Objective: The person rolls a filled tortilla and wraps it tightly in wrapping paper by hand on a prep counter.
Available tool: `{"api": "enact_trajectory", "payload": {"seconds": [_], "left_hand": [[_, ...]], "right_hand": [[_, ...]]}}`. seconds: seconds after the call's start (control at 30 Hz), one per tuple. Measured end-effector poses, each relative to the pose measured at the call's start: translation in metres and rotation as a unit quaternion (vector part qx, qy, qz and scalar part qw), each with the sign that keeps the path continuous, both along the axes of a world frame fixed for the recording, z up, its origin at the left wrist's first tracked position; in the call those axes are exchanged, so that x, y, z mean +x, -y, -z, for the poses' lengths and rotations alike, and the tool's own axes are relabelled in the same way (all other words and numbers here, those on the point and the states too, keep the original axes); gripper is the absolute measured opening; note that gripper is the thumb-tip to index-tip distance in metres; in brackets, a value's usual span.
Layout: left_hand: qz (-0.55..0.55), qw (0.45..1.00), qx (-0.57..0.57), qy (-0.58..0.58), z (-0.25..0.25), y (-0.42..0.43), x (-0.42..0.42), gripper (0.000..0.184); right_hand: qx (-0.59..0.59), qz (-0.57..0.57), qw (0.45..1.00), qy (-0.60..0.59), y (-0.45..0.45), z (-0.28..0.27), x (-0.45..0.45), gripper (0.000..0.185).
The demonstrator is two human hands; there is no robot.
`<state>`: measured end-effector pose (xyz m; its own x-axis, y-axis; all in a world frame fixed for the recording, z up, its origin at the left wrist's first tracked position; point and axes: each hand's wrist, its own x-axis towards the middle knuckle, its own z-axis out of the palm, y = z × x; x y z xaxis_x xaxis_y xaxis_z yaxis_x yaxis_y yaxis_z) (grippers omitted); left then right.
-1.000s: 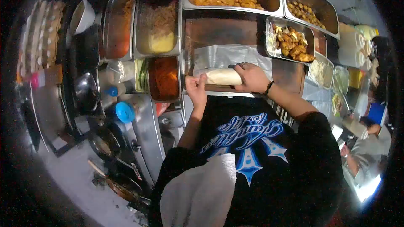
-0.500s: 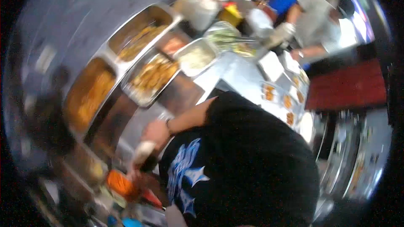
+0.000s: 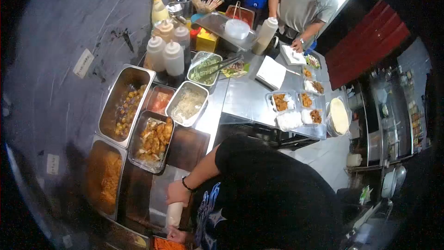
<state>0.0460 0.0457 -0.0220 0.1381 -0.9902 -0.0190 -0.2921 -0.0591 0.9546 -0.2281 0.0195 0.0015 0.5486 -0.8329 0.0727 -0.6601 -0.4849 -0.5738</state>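
A pale rolled wrap (image 3: 174, 214) lies lengthwise on a sheet of clear or whitish paper (image 3: 159, 196) over a brown board (image 3: 189, 146). My right hand (image 3: 178, 193), with a dark beaded bracelet at the wrist, is closed around the wrap's upper end. At its lower end, near the bottom edge of the view, my left hand (image 3: 175, 234) grips it with bent fingers. Just above the paper sits a metal tray of browned chicken pieces (image 3: 155, 139). Orange shreds (image 3: 167, 244) fill a container beside my left hand.
Deep metal pans (image 3: 106, 176) line the wall side. Squeeze bottles (image 3: 173, 58), a white rice-like tub (image 3: 187, 104) and a tub of greens with tongs (image 3: 205, 68) stand beyond. Filled food boxes (image 3: 280, 102) cover the side table. A co-worker (image 3: 305, 4) touches a white box (image 3: 292, 55).
My view has shifted and steadied, so the counter appears sharper and more of it shows. Both hands stay on the wrap, and the co-worker's hand remains by the white boxes.
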Motion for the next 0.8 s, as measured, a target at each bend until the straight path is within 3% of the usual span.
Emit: {"api": "enact_trajectory", "payload": {"seconds": [0.2, 0.27, 0.3, 0.33, 0.37, 0.4, 0.43, 0.47, 0.5, 0.57, 0.67, 0.8], "left_hand": [[0.039, 0.993, 0.047, 0.097, 0.026, 0.007, 0.012, 0.027], [0.031, 0.995, 0.051, 0.082, 0.036, 0.003, 0.012, 0.022], [0.020, 0.995, 0.048, 0.082, 0.045, -0.005, 0.017, 0.021], [0.016, 0.995, 0.044, 0.086, 0.057, -0.014, 0.018, 0.021], [0.011, 0.993, 0.036, 0.111, 0.077, -0.027, 0.022, 0.022], [0.018, 0.987, 0.016, 0.161, 0.106, -0.037, 0.035, 0.024], [0.016, 0.976, -0.009, 0.219, 0.125, -0.052, 0.048, 0.026], [0.041, 0.986, -0.131, -0.090, 0.075, -0.040, 0.011, 0.022], [0.001, 0.990, 0.114, -0.078, 0.034, -0.035, 0.005, 0.023], [-0.037, 0.993, 0.109, -0.001, 0.001, -0.026, -0.015, 0.021], [-0.014, 0.984, 0.171, 0.054, -0.070, 0.001, -0.044, 0.018], [-0.078, 0.979, 0.182, -0.050, -0.054, -0.001, -0.035, 0.018]], "right_hand": [[0.041, -0.022, 0.999, -0.023, 0.001, -0.003, -0.002, 0.058], [0.128, -0.035, 0.990, -0.037, 0.008, 0.003, -0.001, 0.051], [-0.018, 0.018, 0.997, 0.073, -0.005, 0.011, -0.007, 0.045], [0.097, 0.041, 0.994, 0.031, -0.001, 0.034, 0.003, 0.045], [0.160, -0.038, 0.984, -0.063, -0.003, 0.014, -0.011, 0.050], [0.132, 0.016, 0.991, -0.014, -0.007, 0.001, -0.011, 0.058], [0.123, 0.001, 0.991, 0.058, -0.003, -0.018, -0.018, 0.065], [0.149, -0.007, 0.989, -0.008, -0.003, -0.017, -0.019, 0.071], [0.142, -0.012, 0.990, 0.016, 0.001, -0.029, -0.018, 0.060], [0.132, -0.027, 0.989, -0.059, 0.006, -0.043, -0.019, 0.061], [0.107, -0.032, 0.993, -0.035, 0.015, -0.044, -0.022, 0.061], [0.122, -0.028, 0.990, -0.057, 0.010, -0.042, -0.011, 0.060]]}}
